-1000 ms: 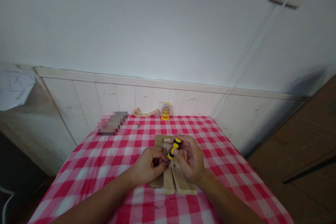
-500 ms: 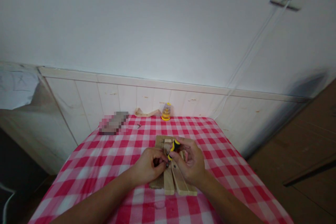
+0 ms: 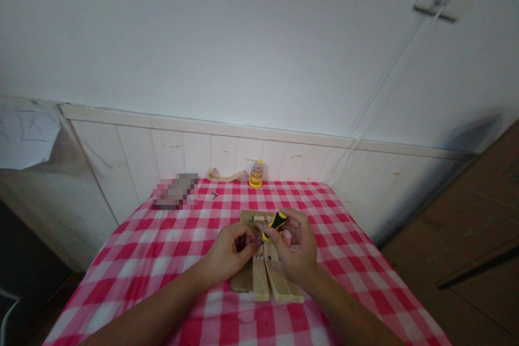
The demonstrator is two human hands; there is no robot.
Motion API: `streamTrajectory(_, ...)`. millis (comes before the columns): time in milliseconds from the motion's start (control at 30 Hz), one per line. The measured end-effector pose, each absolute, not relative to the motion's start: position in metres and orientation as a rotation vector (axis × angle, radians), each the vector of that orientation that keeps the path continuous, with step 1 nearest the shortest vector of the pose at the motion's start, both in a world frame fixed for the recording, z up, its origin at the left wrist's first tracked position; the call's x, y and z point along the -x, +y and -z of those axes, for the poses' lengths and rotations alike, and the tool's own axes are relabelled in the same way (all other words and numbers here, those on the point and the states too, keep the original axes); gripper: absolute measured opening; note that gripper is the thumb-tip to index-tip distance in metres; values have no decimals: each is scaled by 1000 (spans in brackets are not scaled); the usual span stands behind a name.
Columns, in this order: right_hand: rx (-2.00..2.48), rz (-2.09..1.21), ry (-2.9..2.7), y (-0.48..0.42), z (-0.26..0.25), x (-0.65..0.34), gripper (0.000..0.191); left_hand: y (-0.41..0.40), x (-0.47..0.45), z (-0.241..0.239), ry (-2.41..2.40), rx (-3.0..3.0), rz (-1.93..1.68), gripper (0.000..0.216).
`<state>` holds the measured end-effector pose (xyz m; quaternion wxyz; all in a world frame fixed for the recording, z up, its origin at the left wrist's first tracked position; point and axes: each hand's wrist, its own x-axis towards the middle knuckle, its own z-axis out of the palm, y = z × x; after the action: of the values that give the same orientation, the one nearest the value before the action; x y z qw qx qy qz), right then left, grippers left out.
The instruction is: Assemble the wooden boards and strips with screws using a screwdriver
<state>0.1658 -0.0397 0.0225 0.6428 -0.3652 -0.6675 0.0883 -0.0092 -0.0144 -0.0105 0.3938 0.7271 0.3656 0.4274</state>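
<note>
My right hand (image 3: 298,246) is closed around a yellow and black screwdriver (image 3: 277,220), held tilted with its handle up to the right and its lower end toward my left hand. My left hand (image 3: 233,248) is pinched by the screwdriver's lower end; what its fingertips hold, if anything, is too small to make out. Below both hands lie pale wooden strips (image 3: 261,284), side by side and slightly splayed at the near end. Small dark and shiny metal fasteners (image 3: 258,255) show on them. Underneath is a flat brown board (image 3: 242,281), partly hidden by my left hand.
A red-and-white checked cloth (image 3: 174,243) covers the table. At the back stand a clear and yellow container (image 3: 256,174) and a pale curved strip (image 3: 227,176). A small metal piece (image 3: 214,195) and a blurred-out flat object (image 3: 177,191) lie at the back left. The wall (image 3: 243,65) rises behind.
My right hand has tilted the screwdriver further over and lifted it slightly up and right. The left fingertips have shifted a little upward, uncovering a shiny fastener on the wood.
</note>
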Motion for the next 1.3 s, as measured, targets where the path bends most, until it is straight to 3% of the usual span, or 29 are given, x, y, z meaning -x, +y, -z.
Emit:
streamTrajectory(800,849,-437,-1563,-30,-27,-165,40,-13,9,5,929,-1963,-1091,22)
streamTrajectory(1300,938,-265,-1482,-26,-23,-162,40,-14,9,6,937,-1941,-1076,23)
